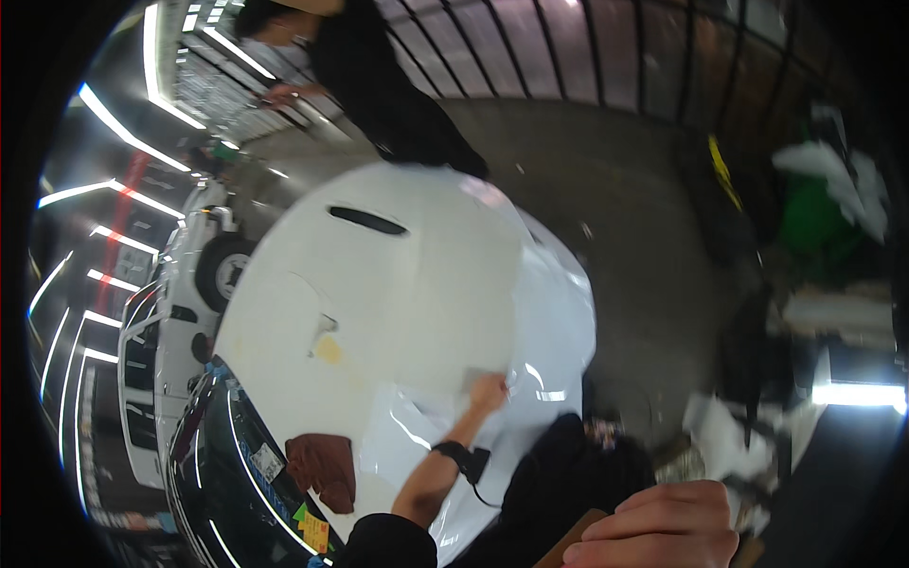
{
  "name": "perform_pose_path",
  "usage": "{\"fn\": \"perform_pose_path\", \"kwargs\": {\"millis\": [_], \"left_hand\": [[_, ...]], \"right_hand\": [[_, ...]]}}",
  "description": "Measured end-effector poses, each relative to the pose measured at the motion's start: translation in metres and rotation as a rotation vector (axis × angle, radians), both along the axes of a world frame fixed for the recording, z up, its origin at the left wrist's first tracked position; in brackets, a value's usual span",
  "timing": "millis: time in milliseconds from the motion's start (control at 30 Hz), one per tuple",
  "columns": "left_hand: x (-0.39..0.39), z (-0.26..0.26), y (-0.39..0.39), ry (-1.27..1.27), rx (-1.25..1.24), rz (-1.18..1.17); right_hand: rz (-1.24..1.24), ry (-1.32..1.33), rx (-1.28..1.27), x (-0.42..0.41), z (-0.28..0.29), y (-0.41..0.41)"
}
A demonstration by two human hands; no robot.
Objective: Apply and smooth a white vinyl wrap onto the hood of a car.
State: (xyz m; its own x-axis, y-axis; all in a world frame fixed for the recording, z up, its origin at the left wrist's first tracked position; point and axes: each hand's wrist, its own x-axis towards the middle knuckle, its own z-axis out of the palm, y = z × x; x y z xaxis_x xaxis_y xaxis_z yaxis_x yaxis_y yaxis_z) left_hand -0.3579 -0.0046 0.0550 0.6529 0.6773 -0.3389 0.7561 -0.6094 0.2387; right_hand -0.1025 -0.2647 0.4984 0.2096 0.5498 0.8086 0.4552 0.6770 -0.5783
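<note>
Before me lies a car hood [426,284] with a dull off-white surface, a dark slot, and a yellowish patch beside scuff marks. A glossy white film [554,319] covers its right and near parts, with folds and wrinkles. My left hand [488,394] is closed at the film's edge, over the middle of the hood; its fingertips are blurred. A black strap with a small device [465,458] circles that wrist. Close to the camera at lower right, my right hand [660,525] has its fingers curled over a flat brown piece [572,539], mostly hidden.
A brown cloth [323,468] lies by the dark windshield [241,483], near a yellow packet [316,532]. Another person [398,99] in dark clothes stands at the hood's far edge. A white vehicle [170,341] is at left, a green bin [813,220] with white scraps at right.
</note>
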Motion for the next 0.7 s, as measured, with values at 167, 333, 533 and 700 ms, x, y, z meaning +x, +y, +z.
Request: {"fn": "perform_pose_path", "kwargs": {"millis": [167,333,533,700], "left_hand": [[0.028,0.033,0.007,-0.089,-0.232,0.036],[0.055,0.057,-0.004,-0.077,-0.329,0.122],[0.090,0.085,-0.007,0.192,-0.230,-0.056],[0.072,0.080,-0.024,-0.054,-0.200,0.171]], "right_hand": [[-0.299,0.062,-0.355,-0.018,-0.084,-0.043],[-0.471,0.638,-1.475,0.019,-0.226,-0.038],[-0.316,1.290,-1.224,-0.084,-0.459,-0.042],[-0.338,1.489,-1.169,-0.169,-0.473,0.003]]}}
